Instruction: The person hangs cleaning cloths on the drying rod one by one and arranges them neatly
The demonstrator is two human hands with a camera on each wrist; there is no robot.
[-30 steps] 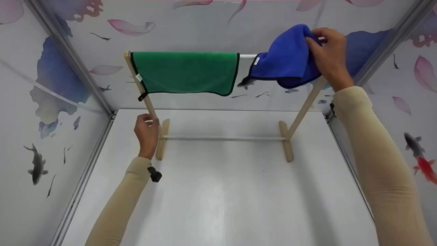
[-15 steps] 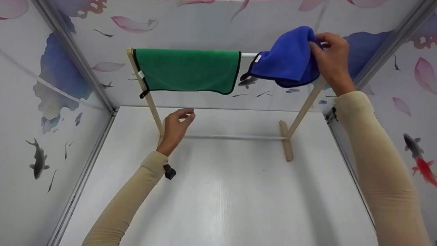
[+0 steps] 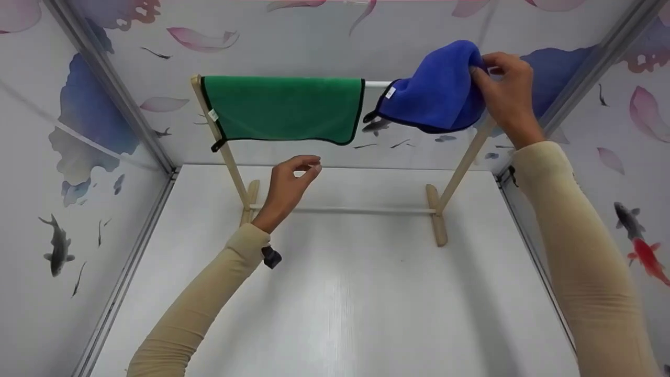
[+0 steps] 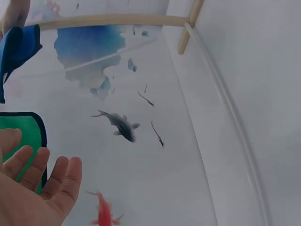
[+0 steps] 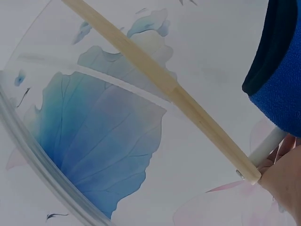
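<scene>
A green cloth (image 3: 282,109) with black edging hangs spread over the top bar of a wooden rack, at its left end. Bunched over the same bar further right is a blue cloth (image 3: 432,89), its right side pinched between the thumb and fingers of my right hand (image 3: 507,89). In the right wrist view that hand (image 5: 284,176) shows beside the bar's end and the blue cloth (image 5: 280,89). My left hand (image 3: 289,186) holds nothing and hovers below the green cloth, fingers loosely bent. The left wrist view shows the left hand (image 4: 40,188) overlapping the green cloth (image 4: 21,141).
The rack's right post (image 3: 466,162) and left post (image 3: 233,167) slope down to wooden feet, joined by a white lower bar (image 3: 361,210). The rack stands on a white table (image 3: 335,293) enclosed by printed walls with metal corner rails (image 3: 125,97).
My left hand has left the rack's left post and moved right, to below the green cloth. My right hand keeps its pinch on the blue cloth, whose lower edge has shifted slightly.
</scene>
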